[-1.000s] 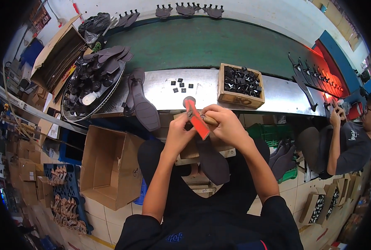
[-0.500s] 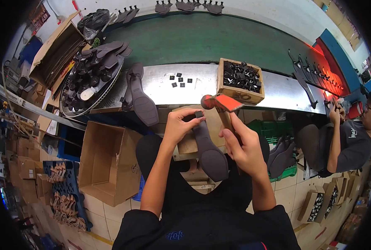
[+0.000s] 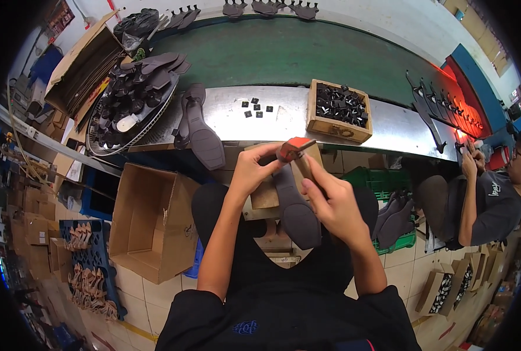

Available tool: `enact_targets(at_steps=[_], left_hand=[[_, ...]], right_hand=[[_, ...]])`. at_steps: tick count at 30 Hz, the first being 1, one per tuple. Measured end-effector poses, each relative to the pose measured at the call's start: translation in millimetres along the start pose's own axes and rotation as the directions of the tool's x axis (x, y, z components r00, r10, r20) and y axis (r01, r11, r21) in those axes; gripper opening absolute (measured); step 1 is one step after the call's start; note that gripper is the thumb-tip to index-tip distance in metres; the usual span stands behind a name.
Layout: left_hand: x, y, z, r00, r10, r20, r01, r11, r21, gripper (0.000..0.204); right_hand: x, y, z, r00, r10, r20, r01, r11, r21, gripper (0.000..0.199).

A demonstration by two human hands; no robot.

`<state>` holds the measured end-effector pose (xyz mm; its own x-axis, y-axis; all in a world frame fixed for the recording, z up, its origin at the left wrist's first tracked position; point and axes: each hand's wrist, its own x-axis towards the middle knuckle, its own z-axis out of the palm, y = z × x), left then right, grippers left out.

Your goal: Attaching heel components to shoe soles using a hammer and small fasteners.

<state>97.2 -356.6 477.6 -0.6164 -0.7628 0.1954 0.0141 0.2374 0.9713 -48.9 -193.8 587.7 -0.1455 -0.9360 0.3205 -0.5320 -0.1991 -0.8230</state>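
A dark grey shoe sole [image 3: 296,210] lies on a wooden block [image 3: 267,193] over my lap. My left hand [image 3: 250,171] pinches the sole's far end, where a small dark piece sits under my fingertips. My right hand [image 3: 332,203] grips the wooden handle of a red-headed hammer [image 3: 292,150], whose head hangs just above that spot. Several small black pieces [image 3: 256,107] lie loose on the metal shelf [image 3: 389,126] ahead. A wooden box [image 3: 338,110] full of the same black pieces stands to their right.
Two dark soles [image 3: 197,128] lie on the shelf's left part beside a round wire basket [image 3: 123,108] of soles. A green conveyor belt [image 3: 295,50] runs behind. An open cardboard box [image 3: 155,219] stands at my left. Another person [image 3: 483,199] sits at right.
The hammer swung up and to the right, then came back down over the sole's far end. My left hand stayed on the sole.
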Motion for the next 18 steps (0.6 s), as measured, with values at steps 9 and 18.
enact_targets(at_steps=[9,18], left_hand=[[-21,19,3,0.995,0.013,0.1,-0.062,0.862,0.503,0.118],[-1,15,14,0.991,-0.017,0.132,-0.057,0.844,0.533,0.11]], right_hand=[[-9,17,7,0.936,-0.328,-0.128,0.3,0.933,-0.198,0.039],[-10,-13,-9,0.952,-0.061,-0.3,0.084,0.994,0.065,0.039]])
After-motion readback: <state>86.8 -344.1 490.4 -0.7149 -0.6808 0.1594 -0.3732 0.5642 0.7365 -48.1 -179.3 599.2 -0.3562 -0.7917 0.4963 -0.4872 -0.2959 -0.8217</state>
